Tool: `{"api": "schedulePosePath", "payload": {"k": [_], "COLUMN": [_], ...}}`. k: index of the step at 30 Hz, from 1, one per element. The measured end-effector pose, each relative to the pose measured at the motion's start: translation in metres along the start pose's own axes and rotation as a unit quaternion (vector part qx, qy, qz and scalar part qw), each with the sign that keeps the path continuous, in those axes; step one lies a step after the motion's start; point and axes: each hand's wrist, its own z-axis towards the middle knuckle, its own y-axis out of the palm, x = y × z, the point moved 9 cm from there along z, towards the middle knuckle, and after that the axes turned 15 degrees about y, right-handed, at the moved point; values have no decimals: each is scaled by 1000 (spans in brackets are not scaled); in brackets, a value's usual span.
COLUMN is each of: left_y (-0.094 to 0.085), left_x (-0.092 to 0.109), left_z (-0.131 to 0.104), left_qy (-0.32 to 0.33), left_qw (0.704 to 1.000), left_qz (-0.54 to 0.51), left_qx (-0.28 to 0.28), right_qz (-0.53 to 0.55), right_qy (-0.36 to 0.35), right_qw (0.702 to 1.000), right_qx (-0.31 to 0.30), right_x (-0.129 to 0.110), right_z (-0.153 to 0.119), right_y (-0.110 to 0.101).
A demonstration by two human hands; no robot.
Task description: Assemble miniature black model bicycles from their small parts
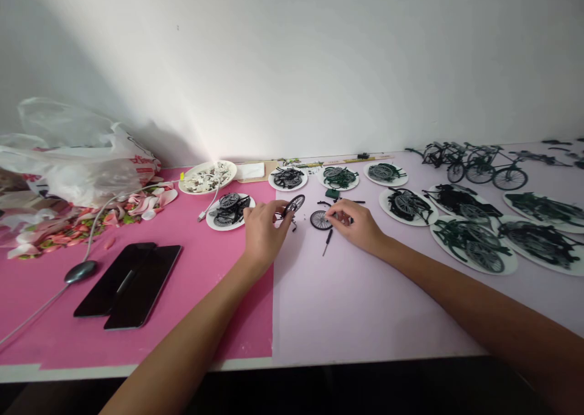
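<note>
two small wheels are seen near the hands: a held wheel (296, 204) and a resting wheel (318, 220) on the table (365, 317). one dark-handled tool (328, 238) is placed at five o'clock of the resting wheel, and one green part (332, 193) at one o'clock. at least eight plates (272, 183) of bicycle parts are spread from nine o'clock round to three. one bowl (184, 185) of pale pieces and two dark phones (146, 287) are set toward nine and between eight and nine. several bicycles (510, 177) are stood, overlapped, between two and three; their exact number cannot be told.

both wheels are dark-rimmed, with fine grey spokes; the held one is tilted, the other is laid flat.

the held wheel is grasped between the thumb and fingers of the left hand (265, 226), at ten o'clock of the resting wheel. the resting wheel's edge is met at three o'clock by the bunched fingertips of the right hand (358, 223); whether anything is pinched there cannot be told.
</note>
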Motion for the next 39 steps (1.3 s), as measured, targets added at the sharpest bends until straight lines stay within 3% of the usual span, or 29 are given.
{"api": "schedulePosePath", "payload": {"k": [8, 14, 19, 28, 32, 37, 39], "left_y": [0, 21, 33, 32, 42, 54, 56], "left_x": [-5, -12, -9, 1, 5, 1, -2], "left_z": [-2, -11, -15, -11, -15, -20, -20], "left_qy": [-32, -105, -99, -72, -99, -157, -166], "left_qw": [997, 973, 964, 962, 938, 892, 887], "left_qz": [-74, -207, -243, -256, -321, -417, -425], "left_qx": [-4, -18, -30, -60, -85, -73, -71], "right_qz": [33, 38, 39, 40, 36, 29, 42], "right_qy": [1, 2, 14, 3, -10, -17, -4], "right_qw": [999, 999, 999, 999, 999, 999, 998], "right_qx": [3, -6, -11, 3, 7, 32, 35], "right_x": [-6, -6, -3, -3, -4, -7, -6], "right_z": [-1, -1, 0, 0, 0, 0, -1], "right_y": [-3, -1, 0, -2, -4, -8, -9]}}
